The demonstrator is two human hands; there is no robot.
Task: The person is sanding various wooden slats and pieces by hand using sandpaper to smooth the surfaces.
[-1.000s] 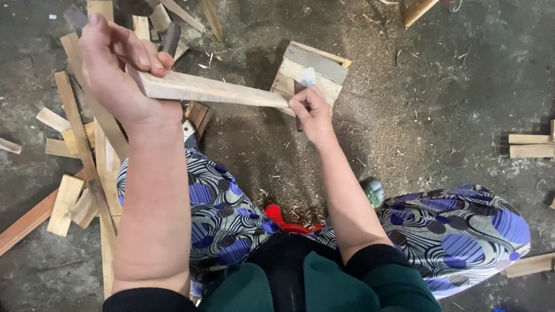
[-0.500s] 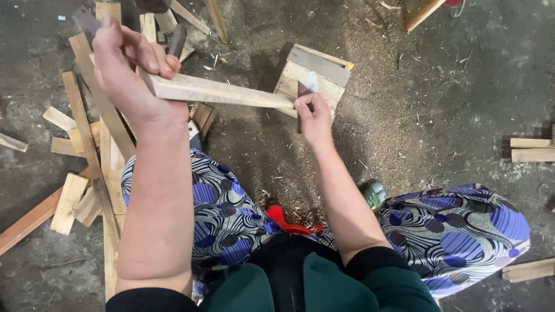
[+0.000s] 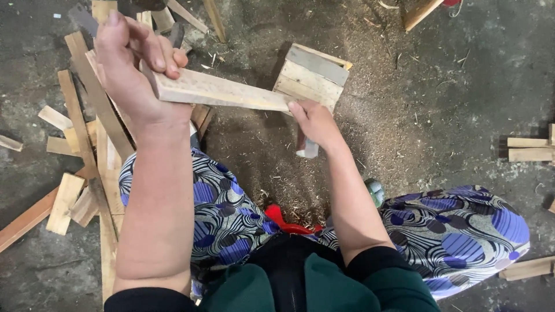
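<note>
Wood strip (image 3: 222, 91) held level above sawdust floor (image 3: 439, 98), steadied at 10 o'clock by left hand (image 3: 130, 63), fingers wrapped round its end. Right hand (image 3: 315, 121) at 12, clenched on small pale tool (image 3: 307, 149), under strip's far end.

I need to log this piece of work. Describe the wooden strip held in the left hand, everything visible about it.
The wooden strip is a pale, flat length of raw-looking wood with straight edges and a lightly rough face. It is held off the ground, nearly level, sloping slightly down to the right. The left hand grips its left end, fingers curled over the top edge. Its right end meets the right hand, which holds a small pale tool just below it. Behind that end stands a small wooden block on the sawdust-covered floor.
</note>
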